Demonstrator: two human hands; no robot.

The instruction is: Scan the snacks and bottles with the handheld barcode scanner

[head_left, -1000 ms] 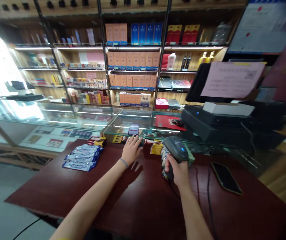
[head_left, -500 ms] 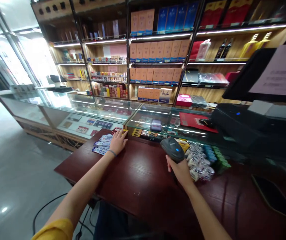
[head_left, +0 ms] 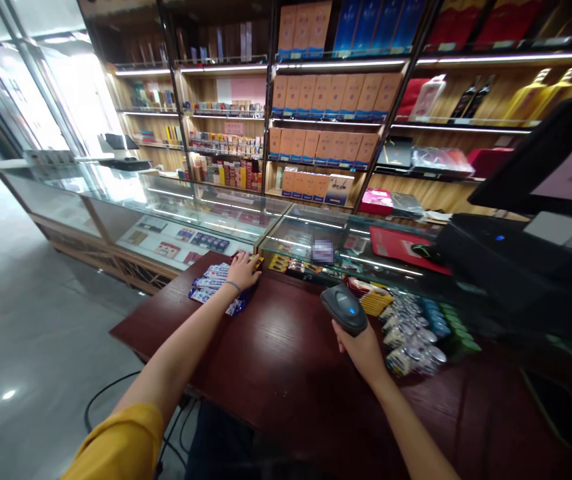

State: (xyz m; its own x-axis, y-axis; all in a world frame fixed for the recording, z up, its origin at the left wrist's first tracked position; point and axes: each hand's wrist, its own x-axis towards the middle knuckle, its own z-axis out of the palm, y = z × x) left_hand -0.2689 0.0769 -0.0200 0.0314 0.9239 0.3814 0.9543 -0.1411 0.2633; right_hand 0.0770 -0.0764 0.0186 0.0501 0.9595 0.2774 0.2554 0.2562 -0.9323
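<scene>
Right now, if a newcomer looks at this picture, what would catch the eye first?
Probably the dark scanner with its blue light, held in the right hand over the table. Next, perhaps, the rows of orange boxes on the shelves behind the glass counter. Then the blue-and-white packets on the table's far left part, partly hidden by the left hand.

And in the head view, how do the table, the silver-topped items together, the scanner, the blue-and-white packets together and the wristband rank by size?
1. Table
2. Silver-topped items, as a group
3. Scanner and blue-and-white packets: too close to rank, as the left hand and forearm partly hide the packets
4. Wristband
</scene>
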